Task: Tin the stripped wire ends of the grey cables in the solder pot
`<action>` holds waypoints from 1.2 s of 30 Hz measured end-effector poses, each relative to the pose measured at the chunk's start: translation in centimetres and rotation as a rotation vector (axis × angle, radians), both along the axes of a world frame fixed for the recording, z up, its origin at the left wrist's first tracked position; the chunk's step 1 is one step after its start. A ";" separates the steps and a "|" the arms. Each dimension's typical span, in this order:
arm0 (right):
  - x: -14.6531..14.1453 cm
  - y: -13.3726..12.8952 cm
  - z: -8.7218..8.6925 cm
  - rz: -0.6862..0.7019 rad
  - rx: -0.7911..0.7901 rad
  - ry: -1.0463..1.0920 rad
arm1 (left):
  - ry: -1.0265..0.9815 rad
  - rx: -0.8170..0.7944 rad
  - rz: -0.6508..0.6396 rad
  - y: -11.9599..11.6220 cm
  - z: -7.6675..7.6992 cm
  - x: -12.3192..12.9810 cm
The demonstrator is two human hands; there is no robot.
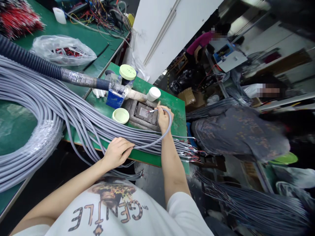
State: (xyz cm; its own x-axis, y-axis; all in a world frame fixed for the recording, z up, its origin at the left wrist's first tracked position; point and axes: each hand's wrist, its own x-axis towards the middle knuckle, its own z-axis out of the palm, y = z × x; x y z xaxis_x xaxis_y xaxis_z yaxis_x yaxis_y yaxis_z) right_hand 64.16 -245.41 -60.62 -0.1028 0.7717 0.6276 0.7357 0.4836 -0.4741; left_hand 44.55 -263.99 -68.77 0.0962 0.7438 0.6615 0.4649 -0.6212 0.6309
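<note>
My right hand (164, 118) pinches a grey cable (170, 124) close to its stripped end. Several thin coloured wires (148, 112) fan out from that end, over the silvery surface of a solder pot (144, 112). From my right hand the cable loops round and back to my left hand (118, 149), whose closed fingers grip it at the edge of a thick bundle of grey cables (98, 119). At the right end of the bundle, stripped wire ends (188, 152) stick out.
A flexible hose (81, 78) with a pale nozzle reaches to the solder pot. Around it stand a white cup (154, 94), a pale round lid (120, 115), a blue box (115, 98) and a lidded jar (128, 72). Other people work at the right.
</note>
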 end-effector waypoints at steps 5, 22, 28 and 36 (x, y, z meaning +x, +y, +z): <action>0.1 0.4 -0.4 -0.005 -0.015 0.002 | -0.009 -0.006 -0.007 0.0 -0.1 0.1; -1.6 -10.3 4.5 0.248 0.091 -0.073 | -0.427 -0.196 -0.122 -0.3 1.3 -0.6; -1.5 -17.5 5.0 0.671 0.300 -0.533 | -0.820 -0.688 -0.445 -1.3 3.2 -0.3; -0.8 -20.1 4.6 0.748 0.305 -0.640 | -0.915 -0.856 -0.480 -2.9 3.6 0.2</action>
State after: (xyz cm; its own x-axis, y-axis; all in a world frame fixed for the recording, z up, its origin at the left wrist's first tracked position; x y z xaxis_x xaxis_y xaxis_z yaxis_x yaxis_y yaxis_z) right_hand 63.31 -265.53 -56.06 -0.8752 0.1898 0.4449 0.2683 0.9558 0.1199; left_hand 44.77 -266.90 -65.19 0.2383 0.9709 -0.0252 -0.4810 0.1405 0.8654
